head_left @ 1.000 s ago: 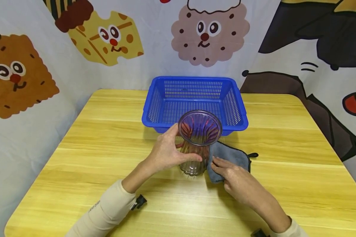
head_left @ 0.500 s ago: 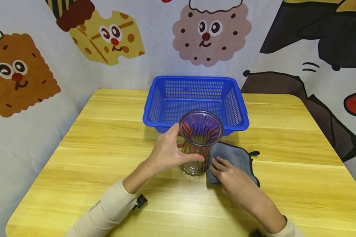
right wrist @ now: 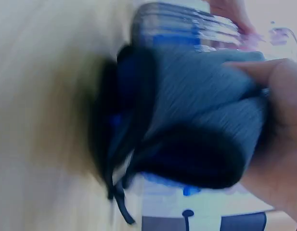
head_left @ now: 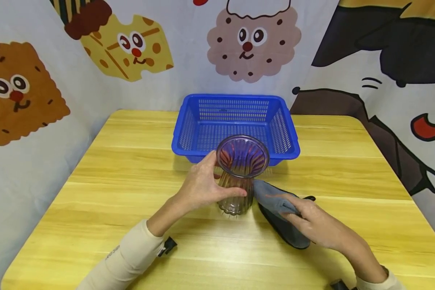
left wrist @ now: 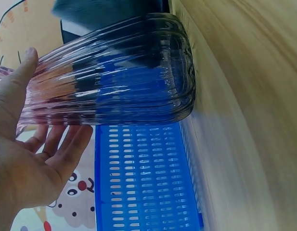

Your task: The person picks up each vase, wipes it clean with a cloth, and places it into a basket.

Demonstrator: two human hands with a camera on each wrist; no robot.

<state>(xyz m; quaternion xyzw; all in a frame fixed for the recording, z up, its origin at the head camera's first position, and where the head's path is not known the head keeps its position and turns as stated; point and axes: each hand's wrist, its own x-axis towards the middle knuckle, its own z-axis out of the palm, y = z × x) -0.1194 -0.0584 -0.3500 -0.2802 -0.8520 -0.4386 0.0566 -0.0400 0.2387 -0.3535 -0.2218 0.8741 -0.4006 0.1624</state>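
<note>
A ribbed, purple-tinted glass vase (head_left: 237, 195) with a flared rim stands upright on the table in front of the basket. My left hand (head_left: 203, 181) grips it round the middle, thumb across the near side and fingers behind the glass. In the left wrist view the vase (left wrist: 134, 72) lies sideways across the frame, its base close to the tabletop. To its right, my right hand (head_left: 319, 223) holds a grey cloth (head_left: 275, 197) with dark edging, pinched between thumb and fingers. The cloth (right wrist: 201, 91) is folded and blurred in the right wrist view, overlapping the vase.
Behind the vase sits a blue plastic basket (head_left: 235, 155) with slotted walls. The light wooden table (head_left: 112, 161) has rounded far corners, and a printed cartoon curtain (head_left: 188, 48) hangs behind it.
My right hand has gone from resting on the flat cloth to pinching it, raising and bunching it, and has shifted a little right. My left hand and the vase have stayed put.
</note>
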